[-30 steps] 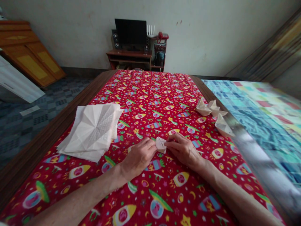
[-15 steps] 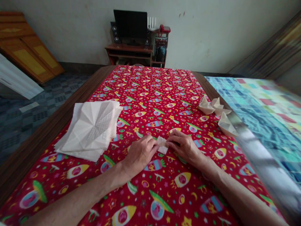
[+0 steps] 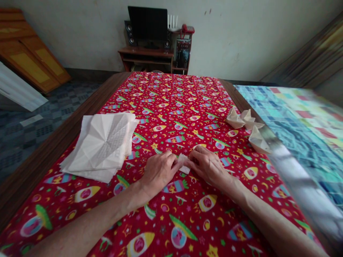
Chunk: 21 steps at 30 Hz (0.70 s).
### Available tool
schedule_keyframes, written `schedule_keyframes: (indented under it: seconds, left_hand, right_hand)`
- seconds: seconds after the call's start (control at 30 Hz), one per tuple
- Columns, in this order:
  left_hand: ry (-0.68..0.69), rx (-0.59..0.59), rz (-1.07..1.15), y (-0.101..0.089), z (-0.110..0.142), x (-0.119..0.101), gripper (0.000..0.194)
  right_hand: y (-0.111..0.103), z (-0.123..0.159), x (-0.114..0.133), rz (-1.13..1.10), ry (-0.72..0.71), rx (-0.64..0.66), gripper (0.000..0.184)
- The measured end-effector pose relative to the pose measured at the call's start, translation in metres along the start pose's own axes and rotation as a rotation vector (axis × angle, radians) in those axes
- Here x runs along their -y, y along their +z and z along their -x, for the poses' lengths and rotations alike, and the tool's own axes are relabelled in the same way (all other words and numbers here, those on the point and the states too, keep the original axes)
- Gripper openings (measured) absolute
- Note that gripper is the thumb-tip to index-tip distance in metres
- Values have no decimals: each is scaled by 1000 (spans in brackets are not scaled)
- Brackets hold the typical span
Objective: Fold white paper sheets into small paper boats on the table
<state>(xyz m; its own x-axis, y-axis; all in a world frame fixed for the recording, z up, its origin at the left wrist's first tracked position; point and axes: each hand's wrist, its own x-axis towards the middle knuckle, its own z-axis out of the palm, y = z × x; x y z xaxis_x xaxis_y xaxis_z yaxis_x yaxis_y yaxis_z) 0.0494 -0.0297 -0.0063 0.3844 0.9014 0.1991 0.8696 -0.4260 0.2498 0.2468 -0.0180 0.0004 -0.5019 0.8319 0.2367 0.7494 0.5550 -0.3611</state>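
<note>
A small folded piece of white paper (image 3: 184, 168) lies on the red patterned tablecloth (image 3: 171, 107) between my hands. My left hand (image 3: 160, 170) grips its left side, fingers curled and thumb reaching onto the paper. From the other side my right hand (image 3: 207, 164) holds it, with the thumb on its face and the fingers bent around the edge. The two thumbs come close together over the paper. My fingers cover parts of its outline, so its exact folded shape is hidden.
On the left lies a stack of creased white paper sheets (image 3: 99, 142). Several pointed folded paper boats (image 3: 258, 141) sit by the table's right edge. Beyond that edge is a bed with a checked cover (image 3: 289, 125). A desk with a monitor (image 3: 148, 26) stands at the far wall.
Both thumbs have moved inward over the folded paper and now nearly meet. The view has tilted slightly; the stack and the folded boats have stayed put.
</note>
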Motion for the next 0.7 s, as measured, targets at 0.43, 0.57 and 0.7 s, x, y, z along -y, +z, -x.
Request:
schedule_keyframes:
  seconds: [0.43, 0.57, 0.7]
  left_hand:
    - [49, 17, -69, -8, 1, 8, 20]
    - [52, 14, -63, -8, 4, 10, 21]
    - [51, -19, -28, -7, 7, 12, 22]
  right_hand:
    - [-2, -3, -7, -82, 17, 37, 19]
    - [-3, -3, -8, -94, 16, 43, 16]
    - [-1, 0, -8, -116, 4, 26, 13]
